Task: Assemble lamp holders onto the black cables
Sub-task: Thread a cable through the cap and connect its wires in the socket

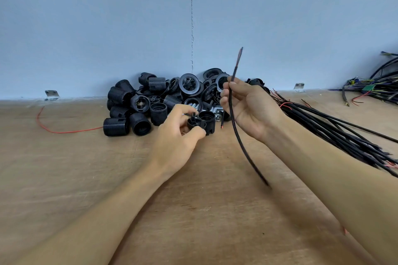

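My left hand (pixel 175 135) grips a black lamp holder part (pixel 195 123) just above the wooden table, in front of the pile. Right beside it stands another black holder (pixel 207 120), open end up. My right hand (pixel 245 109) pinches a thin black cable (pixel 233 118) between thumb and fingers. The cable's upper end rises in front of the wall, and its lower part curves down toward me. A big pile of black lamp holders and rings (pixel 163 101) lies against the wall behind both hands.
A bundle of black cables (pixel 336 127) with red wire ends fans out on the right of the wooden table (pixel 86 178). A loose red wire (pixel 64 130) lies at the left. Tangled mixed wires (pixel 379 88) sit far right. Small metal parts (pixel 212 109) lie in the pile.
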